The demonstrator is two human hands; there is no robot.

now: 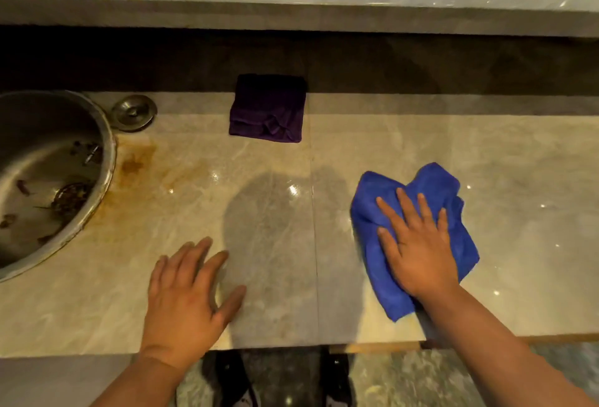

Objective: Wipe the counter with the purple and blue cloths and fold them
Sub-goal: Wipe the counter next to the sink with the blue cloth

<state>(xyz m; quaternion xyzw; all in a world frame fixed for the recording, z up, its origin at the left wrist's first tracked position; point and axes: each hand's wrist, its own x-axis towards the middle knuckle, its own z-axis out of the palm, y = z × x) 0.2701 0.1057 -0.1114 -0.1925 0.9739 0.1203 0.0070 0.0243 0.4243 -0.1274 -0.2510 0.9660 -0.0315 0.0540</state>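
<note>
A rumpled blue cloth (437, 186) lies on the beige marble counter (518, 179) at the right. My right hand (418, 244) presses flat on it, fingers spread. A purple cloth (267, 108), folded into a square, rests at the back of the counter in the middle, against the dark back ledge. My left hand (188, 296) lies flat on the bare counter near the front edge, fingers apart, holding nothing.
A round steel sink (107, 134) with debris in its bowl sits at the left. Its metal drain stopper (134, 112) lies on the counter beside the rim. Brown stains (136, 163) mark the counter next to the sink. The counter's front edge (291, 346) runs below my hands.
</note>
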